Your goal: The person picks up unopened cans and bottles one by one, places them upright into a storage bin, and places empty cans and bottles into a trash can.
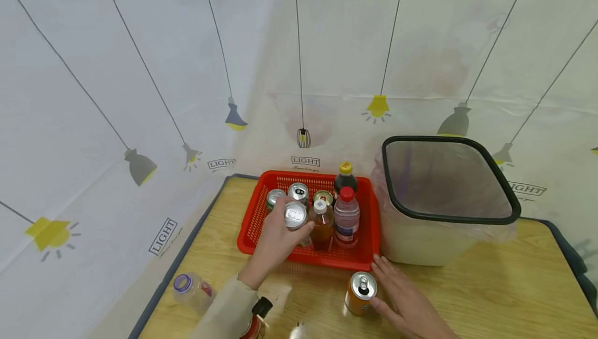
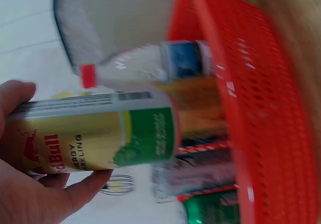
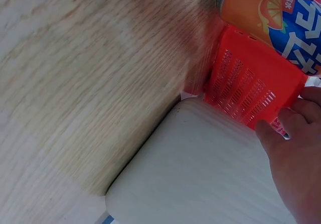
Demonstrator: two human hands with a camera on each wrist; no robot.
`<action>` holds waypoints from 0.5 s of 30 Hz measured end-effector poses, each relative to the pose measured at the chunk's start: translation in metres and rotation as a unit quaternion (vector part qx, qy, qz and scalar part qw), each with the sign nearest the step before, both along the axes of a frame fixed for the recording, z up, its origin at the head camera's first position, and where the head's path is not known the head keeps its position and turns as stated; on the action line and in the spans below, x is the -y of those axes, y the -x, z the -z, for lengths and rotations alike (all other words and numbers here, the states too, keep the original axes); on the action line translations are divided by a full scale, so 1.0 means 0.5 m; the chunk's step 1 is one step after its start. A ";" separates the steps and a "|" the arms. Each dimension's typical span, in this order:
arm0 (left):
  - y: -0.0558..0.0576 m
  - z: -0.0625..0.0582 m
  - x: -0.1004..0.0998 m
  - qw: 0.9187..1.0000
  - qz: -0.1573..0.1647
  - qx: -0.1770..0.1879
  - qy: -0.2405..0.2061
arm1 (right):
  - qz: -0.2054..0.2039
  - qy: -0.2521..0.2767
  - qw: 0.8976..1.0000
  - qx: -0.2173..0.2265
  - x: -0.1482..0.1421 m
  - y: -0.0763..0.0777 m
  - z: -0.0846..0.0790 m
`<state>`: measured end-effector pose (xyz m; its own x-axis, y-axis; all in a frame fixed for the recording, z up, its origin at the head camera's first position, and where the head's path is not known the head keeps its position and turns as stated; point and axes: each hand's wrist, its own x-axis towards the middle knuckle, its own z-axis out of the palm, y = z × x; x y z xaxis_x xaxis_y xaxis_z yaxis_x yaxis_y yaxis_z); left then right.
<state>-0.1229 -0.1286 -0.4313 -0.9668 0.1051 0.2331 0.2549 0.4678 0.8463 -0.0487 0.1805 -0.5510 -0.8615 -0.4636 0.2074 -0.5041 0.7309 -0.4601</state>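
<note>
My left hand (image 1: 272, 236) grips a gold and green Red Bull can (image 2: 95, 133) by its sides, held above the near part of the red basket (image 1: 322, 260). Inside the basket are several cans, among them an open silver-topped can (image 1: 298, 191), and bottles: an amber drink with a white cap (image 1: 321, 232), a red-capped bottle (image 1: 347, 219) and a dark one with a yellow cap (image 1: 345, 180). On the table my right hand (image 1: 406, 300) has its fingers extended, fingertips by the basket's near right corner. Beside its thumb stands an orange soda can (image 1: 358, 297).
A pale bin (image 1: 416, 243) with a black rim and clear liner stands right of the basket. At the left table edge is an uncapped clear bottle (image 1: 193, 289) with a purple neck. A black-capped red item (image 1: 254, 326) is partly hidden by my left sleeve.
</note>
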 end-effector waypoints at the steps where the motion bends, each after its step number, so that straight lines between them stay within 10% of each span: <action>1: 0.010 0.007 0.004 1.000 -0.001 0.002 0.005 | 0.000 -0.002 1.000 -0.005 -0.001 0.000 0.000; 15: 0.095 0.076 0.058 0.992 0.025 0.111 0.059 | -0.004 -0.005 1.000 -0.013 -0.002 -0.003 0.000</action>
<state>-0.1703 -0.1574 -0.4695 -0.9858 0.1681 -0.0015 0.0941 0.5592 0.8237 -0.0474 0.1814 -0.5510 -0.8522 -0.4720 0.2258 -0.5215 0.7311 -0.4399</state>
